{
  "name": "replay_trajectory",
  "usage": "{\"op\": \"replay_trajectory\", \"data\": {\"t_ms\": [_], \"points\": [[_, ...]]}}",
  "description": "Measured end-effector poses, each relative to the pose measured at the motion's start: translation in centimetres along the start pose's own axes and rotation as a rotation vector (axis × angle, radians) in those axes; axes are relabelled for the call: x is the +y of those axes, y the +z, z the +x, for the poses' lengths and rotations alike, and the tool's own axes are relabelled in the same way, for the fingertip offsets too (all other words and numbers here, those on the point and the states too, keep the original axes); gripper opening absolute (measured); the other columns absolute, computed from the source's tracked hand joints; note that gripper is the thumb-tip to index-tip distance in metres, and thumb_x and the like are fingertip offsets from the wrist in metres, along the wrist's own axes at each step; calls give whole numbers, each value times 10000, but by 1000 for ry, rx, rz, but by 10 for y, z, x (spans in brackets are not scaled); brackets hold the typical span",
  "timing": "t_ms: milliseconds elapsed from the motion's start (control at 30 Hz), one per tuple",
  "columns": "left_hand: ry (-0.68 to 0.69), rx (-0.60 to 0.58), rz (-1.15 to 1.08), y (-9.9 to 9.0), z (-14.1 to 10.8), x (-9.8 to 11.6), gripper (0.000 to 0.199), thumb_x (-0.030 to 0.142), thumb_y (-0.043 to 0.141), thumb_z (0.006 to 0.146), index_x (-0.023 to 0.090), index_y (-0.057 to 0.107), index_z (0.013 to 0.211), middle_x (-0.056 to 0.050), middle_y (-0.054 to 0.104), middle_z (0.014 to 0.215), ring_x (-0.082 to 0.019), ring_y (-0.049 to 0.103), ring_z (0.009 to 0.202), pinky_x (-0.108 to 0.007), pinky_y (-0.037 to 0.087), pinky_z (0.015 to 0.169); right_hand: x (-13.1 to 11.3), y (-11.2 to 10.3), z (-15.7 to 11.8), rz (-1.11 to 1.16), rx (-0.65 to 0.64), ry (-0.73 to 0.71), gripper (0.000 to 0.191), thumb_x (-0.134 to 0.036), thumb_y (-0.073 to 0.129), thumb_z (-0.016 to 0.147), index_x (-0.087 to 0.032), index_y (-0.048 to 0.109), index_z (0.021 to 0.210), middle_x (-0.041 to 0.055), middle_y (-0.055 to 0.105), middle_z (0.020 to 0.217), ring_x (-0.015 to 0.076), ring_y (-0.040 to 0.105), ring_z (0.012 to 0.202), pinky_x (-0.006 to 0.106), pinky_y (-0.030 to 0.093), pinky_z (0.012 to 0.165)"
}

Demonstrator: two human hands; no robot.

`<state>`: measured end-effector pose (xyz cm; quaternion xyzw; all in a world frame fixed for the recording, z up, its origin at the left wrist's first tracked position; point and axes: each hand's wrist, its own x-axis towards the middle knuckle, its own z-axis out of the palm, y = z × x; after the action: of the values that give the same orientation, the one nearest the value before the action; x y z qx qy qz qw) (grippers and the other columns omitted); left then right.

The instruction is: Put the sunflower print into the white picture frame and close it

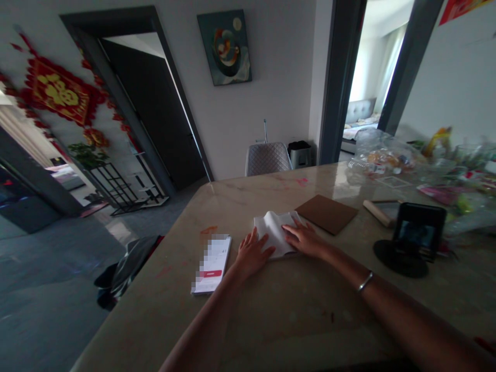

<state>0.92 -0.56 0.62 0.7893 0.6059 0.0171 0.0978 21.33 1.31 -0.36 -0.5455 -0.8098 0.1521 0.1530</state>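
Smooth paper (274, 227), glossy tabletop (294, 310), perhaps stone

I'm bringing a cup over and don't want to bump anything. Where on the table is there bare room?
Two patches look free, apart from small marks: the tabletop between the forearms, on the near side of the white booklet, and the stretch beyond the phone, left of the booklet. The right side is crowded with a black stand and plastic bags.
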Motion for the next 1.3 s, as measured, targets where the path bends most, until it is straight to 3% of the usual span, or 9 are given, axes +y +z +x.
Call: {"op": "replay_trajectory", "data": {"t_ms": [300,500,633,767,933,1100,1300], "points": [[13,20,7,6,4,-4,621,612,255,805,308,268,1347,-72,68,1469,-330,129,1310,-460,173,1029,-17,-3,-8,84,-113,-131,726,-574,394,784,-211,202,1383,120,241,1424,293,135,1316,502,107,1036],[8,11,3,5,4,-3,603,593,264,812,325,245,1351,-64,57,1470,-330,133,1309,-460,172,1031,-13,-6,-12,107,-154,-215,697,-505,480,771,-233,246,1369,149,232,1421,275,163,1313,479,143,1041],[5,23,10,8,5,-4,615,608,249,810,316,249,1351,-59,54,1471,-318,119,1315,-450,170,1035,-10,-10,-14,82,-97,-236,616,-422,492,789,-228,311,1344,131,319,1388,249,245,1291,441,182,1041],[19,45,1,11,6,-7,630,611,248,810,301,239,1358,-78,71,1468,-312,133,1314,-447,177,1034,-11,-13,-14,53,22,-292,511,-372,485,804,-244,405,1292,75,470,1294,226,418,1187,386,276,1002],[7,70,-10,13,8,-7,630,609,213,819,279,256,1354,-77,100,1465,-297,146,1315,-441,185,1034,-8,-15,-11,-43,80,-249,441,-353,445,834,-207,474,1249,112,621,1090,247,572,977,359,400,861],[-2,108,-35,8,7,-2,602,556,195,849,251,230,1366,-81,167,1452,-275,199,1304,-411,210,1032,0,-17,-9,-33,93,-197,364,-332,450,837,-228,539,1174,98,666,981,236,605,895,343,420,807],[-20,100,-66,1,2,3,573,503,174,871,228,207,1373,-69,200,1443,-247,212,1303,-398,216,1031,10,-14,-8,-23,226,-156,316,-252,388,861,-213,556,1126,94,659,993,216,602,885,341,424,795]]}}
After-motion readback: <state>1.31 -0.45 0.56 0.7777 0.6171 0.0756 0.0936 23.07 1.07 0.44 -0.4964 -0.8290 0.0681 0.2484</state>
